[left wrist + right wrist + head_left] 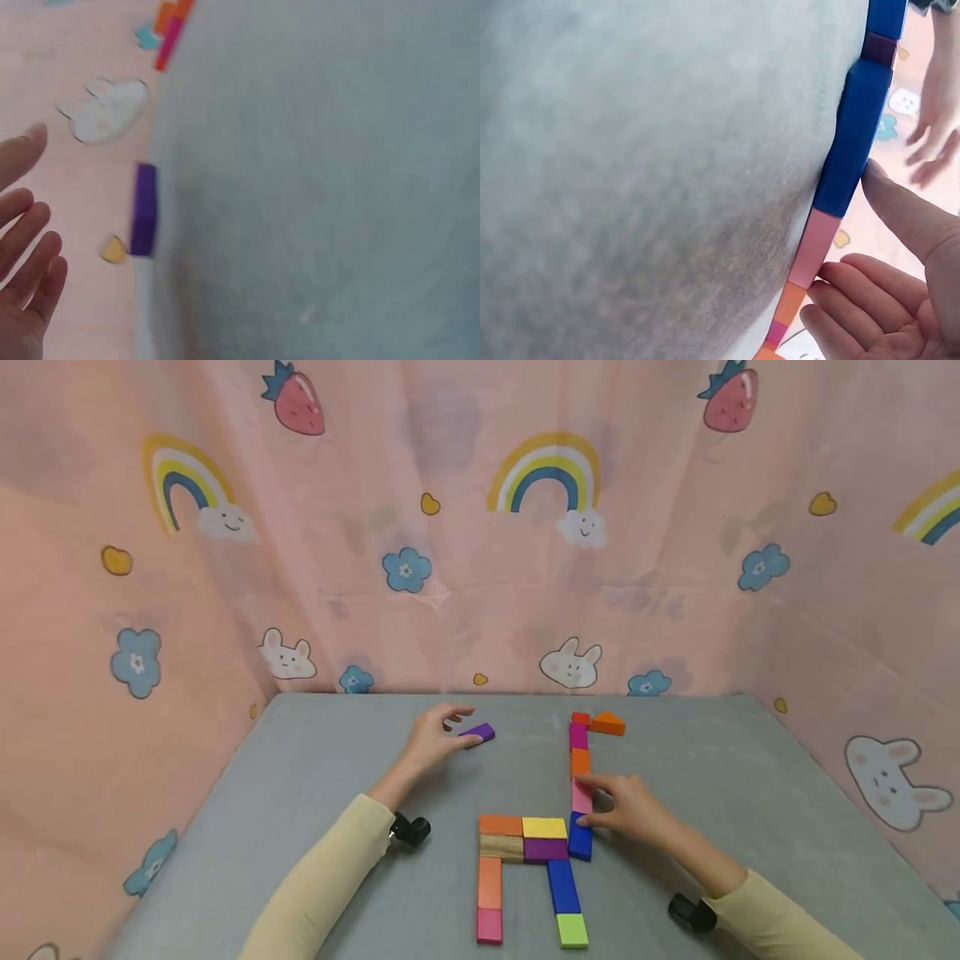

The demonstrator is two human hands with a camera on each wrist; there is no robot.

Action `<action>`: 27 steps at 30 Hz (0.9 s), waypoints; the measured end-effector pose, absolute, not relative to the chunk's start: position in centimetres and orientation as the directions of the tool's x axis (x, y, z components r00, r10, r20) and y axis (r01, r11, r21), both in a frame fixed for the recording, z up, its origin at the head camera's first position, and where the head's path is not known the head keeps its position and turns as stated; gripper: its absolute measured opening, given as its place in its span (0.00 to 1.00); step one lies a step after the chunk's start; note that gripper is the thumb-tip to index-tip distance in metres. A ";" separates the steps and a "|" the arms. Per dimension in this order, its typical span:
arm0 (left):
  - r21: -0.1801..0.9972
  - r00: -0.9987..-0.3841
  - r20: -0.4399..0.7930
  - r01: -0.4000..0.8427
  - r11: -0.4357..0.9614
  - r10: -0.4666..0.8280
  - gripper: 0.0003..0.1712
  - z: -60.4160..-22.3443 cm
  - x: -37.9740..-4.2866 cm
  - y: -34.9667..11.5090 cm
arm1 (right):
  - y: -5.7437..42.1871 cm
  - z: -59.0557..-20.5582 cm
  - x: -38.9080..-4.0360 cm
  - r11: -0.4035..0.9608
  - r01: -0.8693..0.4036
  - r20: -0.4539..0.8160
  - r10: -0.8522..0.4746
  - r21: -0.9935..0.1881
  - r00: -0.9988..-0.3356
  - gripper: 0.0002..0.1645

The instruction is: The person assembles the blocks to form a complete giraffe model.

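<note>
My left hand is at the far side of the table beside a purple block. In the left wrist view its fingers are spread and a gap separates them from the purple block. My right hand reaches over a column of blocks on the right. Its thumb touches the blue block, and its loosely bent fingers rest at the pink block. Beyond the pink block the column continues with an orange block, a magenta block and a red block.
An orange triangular block adjoins the column's far end. Left of the blue block lie an orange block, yellow block, wood-coloured block and purple block. Two leg-like rows extend nearer, ending in pink and green blocks.
</note>
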State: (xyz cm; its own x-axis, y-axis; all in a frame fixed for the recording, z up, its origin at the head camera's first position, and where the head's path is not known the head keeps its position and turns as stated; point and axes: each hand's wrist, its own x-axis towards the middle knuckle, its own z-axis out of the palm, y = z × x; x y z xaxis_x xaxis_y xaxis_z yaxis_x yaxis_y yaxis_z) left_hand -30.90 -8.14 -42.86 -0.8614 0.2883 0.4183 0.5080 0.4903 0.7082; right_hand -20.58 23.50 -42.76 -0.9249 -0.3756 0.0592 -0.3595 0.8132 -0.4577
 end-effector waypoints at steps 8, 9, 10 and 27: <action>0.731 -0.935 0.190 0.339 0.592 0.300 0.27 -44.6 -33.0 -8.1 | 23.5 -42.7 -20.4 0.818 -0.366 0.055 -0.383 -0.443 -0.922 0.38; 0.731 -0.938 0.168 0.326 0.600 0.305 0.27 -44.7 -33.1 -8.2 | 23.5 -42.7 -20.4 0.819 -0.368 0.057 -0.384 -0.440 -0.922 0.38; 0.734 -0.940 0.150 0.313 0.603 0.305 0.26 -44.8 -33.2 -8.2 | 23.5 -42.8 -20.4 0.818 -0.371 0.060 -0.386 -0.439 -0.921 0.38; 0.778 -0.959 0.138 0.259 0.572 0.247 0.18 -45.9 -33.8 -8.9 | 23.0 -43.1 -20.6 0.808 -0.365 0.076 -0.374 -0.463 -0.924 0.37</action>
State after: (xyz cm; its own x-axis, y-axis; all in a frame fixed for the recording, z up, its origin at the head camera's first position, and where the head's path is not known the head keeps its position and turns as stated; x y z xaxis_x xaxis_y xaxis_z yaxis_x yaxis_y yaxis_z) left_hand -33.84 -8.95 -45.87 -0.9592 0.2472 0.1375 0.2591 0.5724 0.7780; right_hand -20.63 23.00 -43.12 -0.9242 -0.3743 0.0761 -0.3653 0.8077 -0.4628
